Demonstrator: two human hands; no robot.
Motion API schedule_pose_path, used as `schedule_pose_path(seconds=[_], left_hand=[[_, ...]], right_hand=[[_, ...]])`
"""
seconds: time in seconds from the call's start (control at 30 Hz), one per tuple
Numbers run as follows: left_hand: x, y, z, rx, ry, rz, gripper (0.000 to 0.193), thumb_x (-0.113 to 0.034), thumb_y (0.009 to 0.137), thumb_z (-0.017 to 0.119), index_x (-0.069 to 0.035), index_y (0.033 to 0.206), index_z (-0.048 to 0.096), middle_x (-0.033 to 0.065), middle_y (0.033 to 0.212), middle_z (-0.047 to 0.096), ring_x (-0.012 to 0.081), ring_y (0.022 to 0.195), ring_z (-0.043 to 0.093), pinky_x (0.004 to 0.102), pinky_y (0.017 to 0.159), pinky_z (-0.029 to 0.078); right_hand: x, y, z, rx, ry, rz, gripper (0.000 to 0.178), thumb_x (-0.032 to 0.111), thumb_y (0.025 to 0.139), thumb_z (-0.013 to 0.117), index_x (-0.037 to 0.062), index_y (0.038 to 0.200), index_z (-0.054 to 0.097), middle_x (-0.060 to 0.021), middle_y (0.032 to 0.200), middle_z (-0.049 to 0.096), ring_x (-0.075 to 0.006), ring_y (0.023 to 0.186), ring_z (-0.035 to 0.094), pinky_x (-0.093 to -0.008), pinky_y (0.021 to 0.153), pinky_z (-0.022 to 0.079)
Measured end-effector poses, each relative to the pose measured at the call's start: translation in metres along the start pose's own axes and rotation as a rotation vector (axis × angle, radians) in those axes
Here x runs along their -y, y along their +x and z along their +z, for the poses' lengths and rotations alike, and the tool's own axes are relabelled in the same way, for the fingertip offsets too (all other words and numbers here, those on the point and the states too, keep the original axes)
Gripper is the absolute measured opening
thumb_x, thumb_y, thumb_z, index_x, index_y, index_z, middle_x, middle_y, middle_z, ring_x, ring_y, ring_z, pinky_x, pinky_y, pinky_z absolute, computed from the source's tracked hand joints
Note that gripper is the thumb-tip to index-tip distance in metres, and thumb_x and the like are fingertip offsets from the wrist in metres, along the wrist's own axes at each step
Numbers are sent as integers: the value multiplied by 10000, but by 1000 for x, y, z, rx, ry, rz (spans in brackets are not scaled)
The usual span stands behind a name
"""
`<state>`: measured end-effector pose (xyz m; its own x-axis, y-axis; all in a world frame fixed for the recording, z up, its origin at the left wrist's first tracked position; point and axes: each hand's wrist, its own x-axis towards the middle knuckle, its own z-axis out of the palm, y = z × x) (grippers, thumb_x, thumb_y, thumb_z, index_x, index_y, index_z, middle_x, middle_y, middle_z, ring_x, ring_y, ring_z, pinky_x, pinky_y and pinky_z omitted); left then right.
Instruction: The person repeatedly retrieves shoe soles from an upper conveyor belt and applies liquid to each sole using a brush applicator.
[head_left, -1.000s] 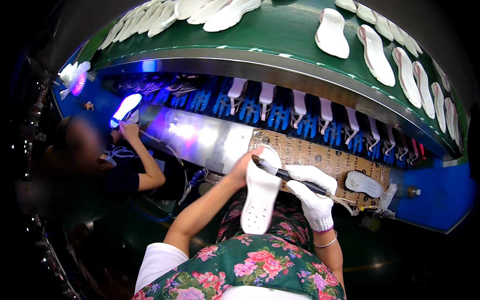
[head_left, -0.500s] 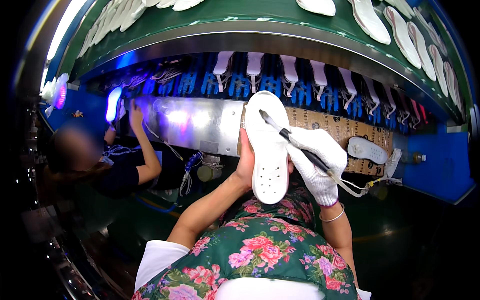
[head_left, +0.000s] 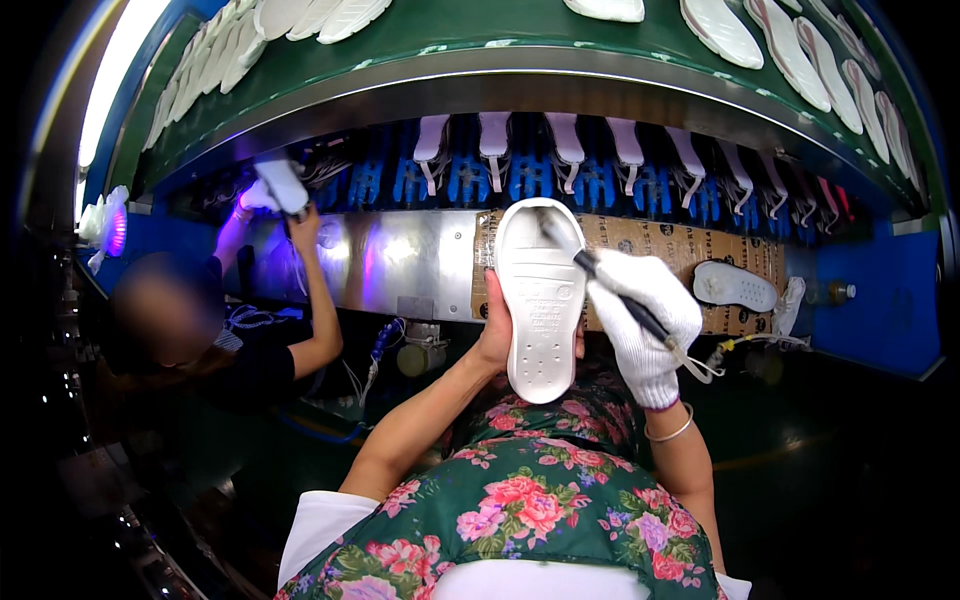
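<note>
A white shoe sole is held upright in front of me, its hollow side with small holes facing me. My left hand, bare, wraps round its left edge; some of the fingers are hidden behind it. In a white knitted glove, my right hand grips a black-handled brush with a thin tube running from its rear end. The blurred bristles touch or hover at the inside of the sole's top end; I cannot tell which.
Another white sole lies on a cardboard sheet at right, near a small bottle. Behind, strapped pieces hang along a blue conveyor. More soles rest on the green shelf above. At left a co-worker handles a sole.
The brush has shifted slightly along the sole's top end, and the sole is tilted so its inner relief shows more. The co-worker's hands and sole have moved right, out of the bright light.
</note>
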<state>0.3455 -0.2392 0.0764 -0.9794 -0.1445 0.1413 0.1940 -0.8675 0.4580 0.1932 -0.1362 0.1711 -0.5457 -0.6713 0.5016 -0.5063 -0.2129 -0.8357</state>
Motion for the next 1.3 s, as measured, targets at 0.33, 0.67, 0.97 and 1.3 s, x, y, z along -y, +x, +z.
schedule_pose_path(seconds=[0.33, 0.67, 0.97, 1.3], left_hand=[[-35, 17, 5, -516, -3, 125, 1033, -871, 819, 151, -82, 1460, 332, 163, 1305, 539, 286, 1131, 593, 441, 965, 504], [-44, 24, -10, -315, 5, 129, 1188, -991, 667, 161, -29, 1295, 463, 226, 899, 631, 340, 757, 655, 454, 645, 556], [-60, 35, -23, -230, -146, 158, 1126, -996, 633, 286, -61, 1215, 518, 192, 946, 607, 339, 809, 621, 476, 664, 525], [-74, 46, -13, -265, -107, 103, 1096, -986, 663, 243, -69, 1187, 535, 184, 871, 605, 300, 716, 614, 427, 587, 522]], right_hand=[[-1, 1, 8, 161, 68, -11, 233, 20, 739, 765, 44, 967, 722, -126, 946, 718, -238, 815, 686, -324, 707, 541], [6, -13, 14, 209, 43, -89, 299, 8, 725, 750, 76, 1015, 724, -108, 937, 719, -281, 799, 684, -357, 703, 541], [8, -13, 20, 216, 56, -135, 233, 23, 733, 753, 92, 955, 729, -85, 880, 707, -278, 737, 673, -349, 663, 534], [7, -21, 25, 239, -19, -165, 303, -10, 706, 743, 77, 995, 716, -88, 922, 707, -267, 761, 672, -356, 672, 540]])
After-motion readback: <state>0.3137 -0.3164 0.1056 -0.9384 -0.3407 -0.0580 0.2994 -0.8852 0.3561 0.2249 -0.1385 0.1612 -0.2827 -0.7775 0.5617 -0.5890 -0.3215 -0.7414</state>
